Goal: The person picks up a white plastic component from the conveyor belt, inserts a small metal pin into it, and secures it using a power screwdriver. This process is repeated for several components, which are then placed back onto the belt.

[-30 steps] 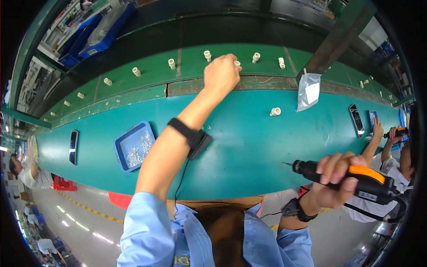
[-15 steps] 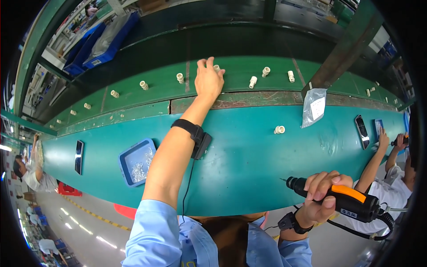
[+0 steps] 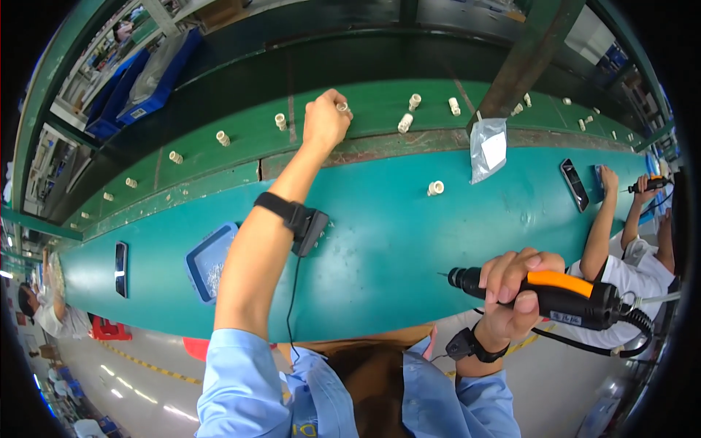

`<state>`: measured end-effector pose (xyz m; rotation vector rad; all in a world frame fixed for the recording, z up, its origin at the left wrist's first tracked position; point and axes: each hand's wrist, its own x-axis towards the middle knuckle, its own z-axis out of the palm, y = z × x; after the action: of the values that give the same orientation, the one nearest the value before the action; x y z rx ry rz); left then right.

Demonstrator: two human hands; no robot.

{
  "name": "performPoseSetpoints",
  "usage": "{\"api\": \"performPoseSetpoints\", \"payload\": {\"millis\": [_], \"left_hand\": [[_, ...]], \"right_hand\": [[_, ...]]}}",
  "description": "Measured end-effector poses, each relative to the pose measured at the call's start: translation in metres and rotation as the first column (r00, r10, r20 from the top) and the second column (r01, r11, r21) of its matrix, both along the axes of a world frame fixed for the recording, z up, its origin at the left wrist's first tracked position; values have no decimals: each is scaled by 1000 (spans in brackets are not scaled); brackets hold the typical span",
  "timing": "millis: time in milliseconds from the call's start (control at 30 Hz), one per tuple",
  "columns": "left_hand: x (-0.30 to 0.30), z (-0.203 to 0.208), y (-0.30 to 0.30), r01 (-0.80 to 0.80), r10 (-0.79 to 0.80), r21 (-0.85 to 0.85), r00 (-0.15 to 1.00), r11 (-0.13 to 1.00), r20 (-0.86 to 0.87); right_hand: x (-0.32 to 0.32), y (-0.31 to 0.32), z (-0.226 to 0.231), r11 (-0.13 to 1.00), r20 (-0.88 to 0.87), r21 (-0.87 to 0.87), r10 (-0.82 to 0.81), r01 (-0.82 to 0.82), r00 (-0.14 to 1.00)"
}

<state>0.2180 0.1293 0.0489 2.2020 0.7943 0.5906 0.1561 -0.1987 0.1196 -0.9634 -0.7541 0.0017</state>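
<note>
My left hand (image 3: 326,121) reaches onto the green strip at the far side, its fingers closed round a small white cylindrical plastic part (image 3: 343,107). Only the top of that part shows. An electric screwdriver (image 3: 569,296), black with an orange stripe, lies in my right hand (image 3: 517,286) above the near right of the table. Its thin bit points left, touching nothing. Another white plastic part (image 3: 435,188) rests on the table between my hands. More of the same kind stand or lie along the strip, among them a white part (image 3: 280,122) just left of my left hand.
A blue tray (image 3: 196,261) of small shiny pieces sits beside my left forearm, which partly covers it. A clear bag (image 3: 488,151) with a white label hangs at a green post (image 3: 529,58). Phones (image 3: 574,184) lie at both sides. Co-workers sit at far left and right.
My left hand's fingers have closed round the white part on the strip. The whole view has shifted a little. My right hand still holds the screwdriver in much the same place.
</note>
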Motion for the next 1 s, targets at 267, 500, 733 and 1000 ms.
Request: {"api": "performPoseSetpoints", "payload": {"millis": [267,500,733,1000], "left_hand": [[-162,30,-101,370,-373,112,928,922,9],[-217,-21,-138,310,-309,39,951,950,-12],[-221,-34,-136,240,-224,-322,971,916,87],[-222,-41,-141,223,-189,-263,971,939,147]], "right_hand": [[-17,11,3,995,12,17,93,-93,996],[-31,34,4,988,-1,11,153,-153,988],[-22,78,-7,982,-7,31,185,-185,983],[-14,142,-41,984,-19,-15,180,-180,983]]}}
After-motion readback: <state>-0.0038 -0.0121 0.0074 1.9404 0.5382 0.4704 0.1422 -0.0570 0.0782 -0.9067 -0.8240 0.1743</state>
